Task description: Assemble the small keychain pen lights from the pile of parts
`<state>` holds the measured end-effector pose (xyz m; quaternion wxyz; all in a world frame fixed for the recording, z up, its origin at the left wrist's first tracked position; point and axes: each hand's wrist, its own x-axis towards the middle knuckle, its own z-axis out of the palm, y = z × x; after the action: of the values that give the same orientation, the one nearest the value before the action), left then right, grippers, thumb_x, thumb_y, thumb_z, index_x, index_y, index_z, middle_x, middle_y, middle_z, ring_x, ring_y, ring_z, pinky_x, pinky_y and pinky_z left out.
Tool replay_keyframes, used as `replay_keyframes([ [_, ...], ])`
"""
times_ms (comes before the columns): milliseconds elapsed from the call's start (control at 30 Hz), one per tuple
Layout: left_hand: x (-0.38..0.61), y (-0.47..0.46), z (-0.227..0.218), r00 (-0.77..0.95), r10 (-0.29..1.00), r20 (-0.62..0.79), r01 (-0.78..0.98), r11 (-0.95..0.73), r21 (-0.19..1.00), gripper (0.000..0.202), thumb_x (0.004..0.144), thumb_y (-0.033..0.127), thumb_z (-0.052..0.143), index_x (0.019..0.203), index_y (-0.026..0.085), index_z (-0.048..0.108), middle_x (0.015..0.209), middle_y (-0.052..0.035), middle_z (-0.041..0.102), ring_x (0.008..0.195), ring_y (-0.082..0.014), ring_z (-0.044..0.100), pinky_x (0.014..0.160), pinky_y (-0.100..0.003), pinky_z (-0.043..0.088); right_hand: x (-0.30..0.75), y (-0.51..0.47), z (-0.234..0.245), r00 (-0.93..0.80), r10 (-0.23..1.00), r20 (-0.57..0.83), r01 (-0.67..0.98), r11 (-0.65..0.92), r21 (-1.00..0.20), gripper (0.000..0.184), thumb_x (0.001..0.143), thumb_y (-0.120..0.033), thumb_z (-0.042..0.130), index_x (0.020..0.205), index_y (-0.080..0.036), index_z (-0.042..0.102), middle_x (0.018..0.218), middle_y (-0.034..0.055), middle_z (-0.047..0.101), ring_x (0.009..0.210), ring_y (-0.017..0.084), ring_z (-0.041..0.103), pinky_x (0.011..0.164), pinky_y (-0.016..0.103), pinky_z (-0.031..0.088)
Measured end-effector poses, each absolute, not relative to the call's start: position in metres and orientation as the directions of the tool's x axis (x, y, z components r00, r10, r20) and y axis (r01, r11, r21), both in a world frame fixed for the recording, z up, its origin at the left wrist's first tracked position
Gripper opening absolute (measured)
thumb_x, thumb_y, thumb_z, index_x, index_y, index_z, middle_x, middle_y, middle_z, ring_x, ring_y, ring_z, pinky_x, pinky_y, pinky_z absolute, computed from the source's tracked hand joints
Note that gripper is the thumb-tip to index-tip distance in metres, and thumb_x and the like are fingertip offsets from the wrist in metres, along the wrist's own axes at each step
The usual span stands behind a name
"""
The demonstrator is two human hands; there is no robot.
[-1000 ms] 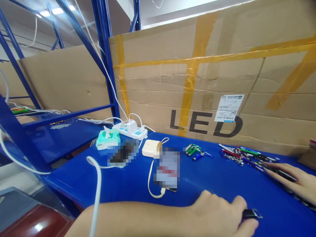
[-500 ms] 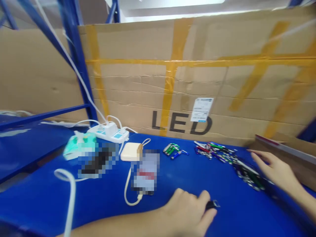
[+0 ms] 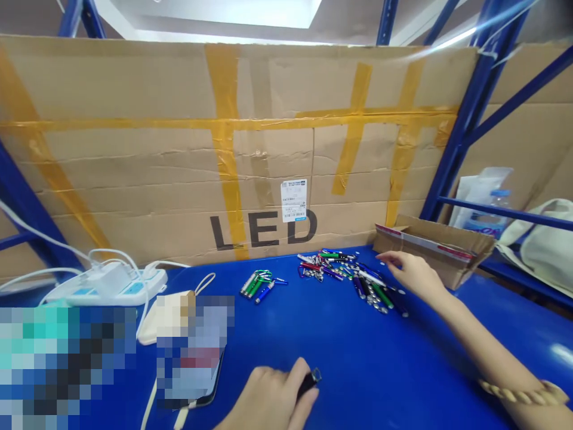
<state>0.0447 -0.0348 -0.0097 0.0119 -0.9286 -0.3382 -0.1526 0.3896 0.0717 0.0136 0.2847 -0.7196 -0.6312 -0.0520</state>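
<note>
My left hand point(image 3: 275, 397) is closed at the bottom middle, pinching a short black keychain tube point(image 3: 307, 386) between thumb and index finger. A metal ring or clip sticks out of its right end. My right hand point(image 3: 414, 275) is at the right edge of a loose pile of coloured keychain tubes point(image 3: 333, 273), fingers stretched out to the left and nothing visible in them. The pile mixes blue, red, green, purple, black and silver pieces with metal chain or ring parts. Left of it lies a smaller group of green, silver and blue keychain tubes point(image 3: 257, 285).
An open cardboard box point(image 3: 430, 239) stands behind my right hand. At left are a white power strip point(image 3: 107, 286), a cream square device point(image 3: 168, 313) and a pixelated phone point(image 3: 197, 352) with a cable. A large taped carton point(image 3: 264, 149) backs the blue table point(image 3: 358, 364).
The view has turned to the right, so the table's things appear farther left and the whole cardboard box shows. The black tube is still in my left hand; my right hand stays beside the pile.
</note>
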Motion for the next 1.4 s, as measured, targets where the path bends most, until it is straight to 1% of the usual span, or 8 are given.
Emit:
replay_keyframes([
  [167,0.033,-0.024,-0.021,0.714,0.580,0.392,0.555,-0.811,0.188,0.011,0.090,0.022,0.031,0.085,0.022,0.040,0.057,0.0042,0.067,0.044,-0.0155,0.064,0.043,-0.022,0.039,0.388,0.077,0.008,0.079,0.911,0.404,0.945,0.061,-0.322,0.031,0.080,-0.030,0.040,0.093,-0.022,0.067,0.101,0.0068,0.067,0.092,0.025,0.062,0.078,0.039,0.049],
  [267,0.031,-0.021,-0.026,0.700,0.607,0.377,0.572,-0.792,0.214,0.006,0.088,0.018,0.035,0.086,0.023,0.039,0.057,0.0062,0.067,0.042,-0.0145,0.063,0.041,-0.022,0.037,0.376,0.081,0.001,-0.036,0.915,0.403,0.957,0.147,-0.249,0.036,0.083,-0.041,0.040,0.105,-0.023,0.063,0.113,0.0061,0.062,0.105,0.025,0.056,0.086,0.041,0.045],
  [367,0.032,-0.022,-0.022,0.706,0.624,0.335,0.585,-0.780,0.221,0.006,0.087,0.017,0.036,0.086,0.023,0.039,0.057,0.0054,0.066,0.043,-0.0153,0.063,0.042,-0.023,0.036,0.365,0.083,-0.009,-0.041,0.925,0.377,0.974,0.121,-0.190,0.041,0.084,-0.045,0.040,0.110,-0.021,0.061,0.111,0.0083,0.062,0.104,0.028,0.056,0.083,0.046,0.045],
  [800,0.038,-0.033,-0.007,0.656,0.674,0.340,0.541,-0.734,0.411,0.011,0.091,0.023,0.029,0.089,0.022,0.040,0.057,0.0028,0.056,0.047,-0.0175,0.057,0.050,-0.026,0.029,0.344,0.084,-0.017,0.043,0.878,0.476,0.966,0.085,-0.243,0.023,0.077,-0.036,0.054,0.078,-0.021,0.072,0.091,0.0055,0.067,0.088,0.023,0.057,0.067,0.029,0.042],
  [1000,0.039,-0.032,0.000,0.543,0.805,0.240,0.536,-0.552,0.639,0.015,0.093,0.028,0.027,0.083,0.024,0.037,0.049,0.0078,0.035,0.040,-0.0141,0.038,0.047,-0.025,0.022,0.334,0.077,-0.006,0.064,0.852,0.519,0.919,0.152,-0.363,0.023,0.072,-0.038,0.057,0.066,-0.020,0.069,0.084,0.0063,0.069,0.084,0.024,0.058,0.069,0.032,0.042],
  [1133,0.039,-0.027,-0.004,0.324,0.932,0.160,0.476,-0.308,0.824,0.018,0.093,0.033,0.027,0.082,0.023,0.037,0.049,0.0079,0.036,0.044,-0.0135,0.039,0.048,-0.023,0.025,0.313,0.070,0.009,0.097,0.855,0.509,0.838,0.206,-0.506,0.035,0.075,-0.047,0.053,0.077,-0.017,0.070,0.084,0.0111,0.070,0.080,0.027,0.061,0.068,0.035,0.045],
  [1267,0.042,-0.020,-0.006,0.162,0.984,0.069,0.231,-0.106,0.967,0.022,0.089,0.043,0.034,0.082,0.023,0.035,0.047,0.0106,0.034,0.041,-0.0099,0.032,0.044,-0.020,0.027,0.264,0.059,0.021,-0.104,0.922,0.374,0.662,0.345,-0.666,0.044,0.075,-0.053,0.053,0.082,-0.013,0.070,0.078,0.0091,0.072,0.070,0.021,0.065,0.065,0.030,0.050],
  [1400,0.044,-0.016,-0.004,0.096,0.995,0.012,0.078,-0.019,0.997,0.029,0.086,0.051,0.035,0.081,0.022,0.036,0.045,0.0125,0.032,0.036,-0.0069,0.024,0.036,-0.018,0.023,0.212,0.044,0.027,-0.323,0.913,0.250,0.474,0.384,-0.793,0.045,0.074,-0.054,0.056,0.087,-0.013,0.070,0.078,0.0070,0.072,0.066,0.016,0.065,0.063,0.027,0.052],
])
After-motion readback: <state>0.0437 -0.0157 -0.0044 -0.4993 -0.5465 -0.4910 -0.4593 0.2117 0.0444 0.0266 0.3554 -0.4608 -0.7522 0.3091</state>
